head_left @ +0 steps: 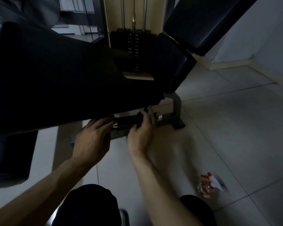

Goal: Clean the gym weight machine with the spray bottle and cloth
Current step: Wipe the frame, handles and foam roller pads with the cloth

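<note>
right hand clamped round a dark cloth on the black bar low on the black-padded gym weight machine, left hand at the bar's left end, grip unclear, clear red-triggered spray bottle on open grey tiled floor

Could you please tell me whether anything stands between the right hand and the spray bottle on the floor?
Nothing visible does. The right hand is curled round the machine's black low bar; the clear, red-triggered spray bottle sits on the grey floor tiles to its right, with only bare tile between.
</note>
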`<action>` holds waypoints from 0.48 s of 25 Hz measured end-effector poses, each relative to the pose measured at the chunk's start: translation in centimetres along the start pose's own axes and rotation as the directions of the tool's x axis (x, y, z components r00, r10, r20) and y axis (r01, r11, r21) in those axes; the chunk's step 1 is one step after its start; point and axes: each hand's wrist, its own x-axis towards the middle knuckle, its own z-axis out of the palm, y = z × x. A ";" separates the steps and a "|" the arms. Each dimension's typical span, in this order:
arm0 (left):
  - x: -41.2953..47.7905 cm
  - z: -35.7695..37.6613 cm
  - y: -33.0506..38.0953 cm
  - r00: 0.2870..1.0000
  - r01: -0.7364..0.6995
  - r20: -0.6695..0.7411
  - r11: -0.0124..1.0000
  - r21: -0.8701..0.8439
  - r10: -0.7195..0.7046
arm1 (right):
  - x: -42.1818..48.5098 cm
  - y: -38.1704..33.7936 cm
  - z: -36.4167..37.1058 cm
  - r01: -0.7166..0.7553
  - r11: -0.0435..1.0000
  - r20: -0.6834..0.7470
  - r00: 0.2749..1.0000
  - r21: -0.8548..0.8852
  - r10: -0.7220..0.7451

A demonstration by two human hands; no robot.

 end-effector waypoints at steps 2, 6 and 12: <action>-0.1 0.1 -0.1 1.000 -0.009 0.010 1.000 0.009 0.008 | -2.6 -0.4 1.4 0.079 0.997 0.125 0.989 -0.013 -0.076; -0.3 -0.1 0.1 0.999 -0.042 0.030 0.998 0.039 0.041 | -3.1 1.4 -1.6 0.468 0.883 0.394 0.806 0.034 -0.442; -0.4 -0.4 0.5 0.998 -0.015 0.058 0.997 0.071 0.011 | 1.5 1.5 -4.6 -0.537 0.666 -0.046 0.760 0.518 0.648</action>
